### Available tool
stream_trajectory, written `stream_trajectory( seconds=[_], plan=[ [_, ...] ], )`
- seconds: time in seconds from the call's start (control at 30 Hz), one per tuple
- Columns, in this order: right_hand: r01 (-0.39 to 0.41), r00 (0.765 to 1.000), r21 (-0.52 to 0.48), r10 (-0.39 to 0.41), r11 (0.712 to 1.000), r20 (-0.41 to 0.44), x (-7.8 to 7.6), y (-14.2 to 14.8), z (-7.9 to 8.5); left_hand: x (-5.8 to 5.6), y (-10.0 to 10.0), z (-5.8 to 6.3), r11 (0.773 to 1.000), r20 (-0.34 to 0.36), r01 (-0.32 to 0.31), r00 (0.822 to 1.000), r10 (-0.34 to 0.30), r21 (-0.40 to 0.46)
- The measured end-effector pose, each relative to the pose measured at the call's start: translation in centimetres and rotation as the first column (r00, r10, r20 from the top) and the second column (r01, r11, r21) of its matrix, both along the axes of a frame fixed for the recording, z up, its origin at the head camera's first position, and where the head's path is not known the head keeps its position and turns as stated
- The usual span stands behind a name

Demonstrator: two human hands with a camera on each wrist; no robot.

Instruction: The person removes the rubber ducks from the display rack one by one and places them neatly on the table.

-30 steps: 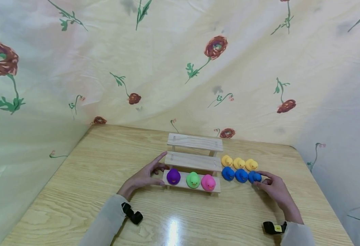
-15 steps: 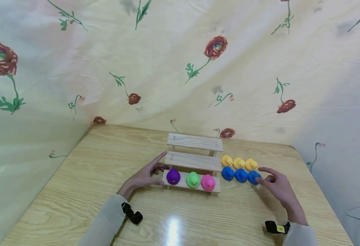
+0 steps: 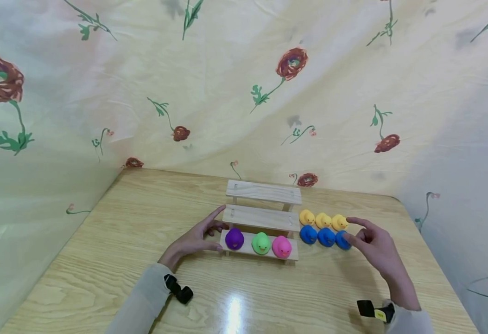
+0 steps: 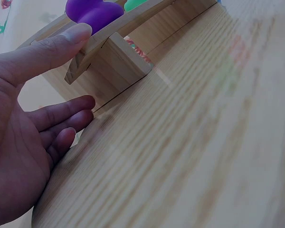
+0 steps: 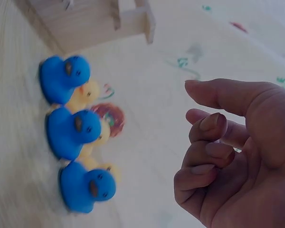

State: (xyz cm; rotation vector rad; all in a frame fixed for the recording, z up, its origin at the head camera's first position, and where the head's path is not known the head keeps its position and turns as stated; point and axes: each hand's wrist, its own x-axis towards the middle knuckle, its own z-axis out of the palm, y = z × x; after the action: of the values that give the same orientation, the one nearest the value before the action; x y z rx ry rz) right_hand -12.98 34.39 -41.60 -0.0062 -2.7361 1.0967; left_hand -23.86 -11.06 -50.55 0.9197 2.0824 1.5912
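Note:
A stepped wooden rack (image 3: 262, 218) stands on the table. Its lowest step bears a purple rubber duck (image 3: 234, 239), a green duck (image 3: 261, 243) and a pink duck (image 3: 282, 247). My left hand (image 3: 195, 236) is at the rack's left end, thumb at the lowest step's edge and forefinger stretched up beside the middle step. In the left wrist view the other fingers lie loosely bent beside the rack's leg. My right hand (image 3: 375, 243) holds nothing and hovers close by the rightmost blue duck (image 3: 342, 240). Its thumb and forefinger are spread apart while the other fingers are bent.
Two more blue ducks (image 3: 326, 237) stand in the front row right of the rack. Behind them is a row of yellow ducks (image 3: 323, 220). A flowered cloth (image 3: 210, 93) hangs round the wooden table (image 3: 310, 297) at the back and sides.
My right hand has let go of the rightmost blue duck and drawn back slightly to the right, thumb and forefinger now wider apart. The left hand has stayed at the rack.

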Motion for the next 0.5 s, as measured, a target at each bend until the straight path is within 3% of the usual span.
stream_trajectory(
  seconds=[0.2, 0.5],
  plan=[
    [-0.06, 0.997, -0.045, 0.057, 0.997, -0.057, 0.5, -1.9, 0.9, -0.1, 0.1, -0.2, 1.0, 0.012, -0.012, 1.0, 0.012, -0.012],
    [-0.16, 0.987, -0.082, 0.156, 0.984, -0.046, 0.7, -5.2, 1.1, -0.1, 0.1, -0.3, 1.0, 0.004, -0.01, 1.0, 0.01, -0.004]
  ],
)
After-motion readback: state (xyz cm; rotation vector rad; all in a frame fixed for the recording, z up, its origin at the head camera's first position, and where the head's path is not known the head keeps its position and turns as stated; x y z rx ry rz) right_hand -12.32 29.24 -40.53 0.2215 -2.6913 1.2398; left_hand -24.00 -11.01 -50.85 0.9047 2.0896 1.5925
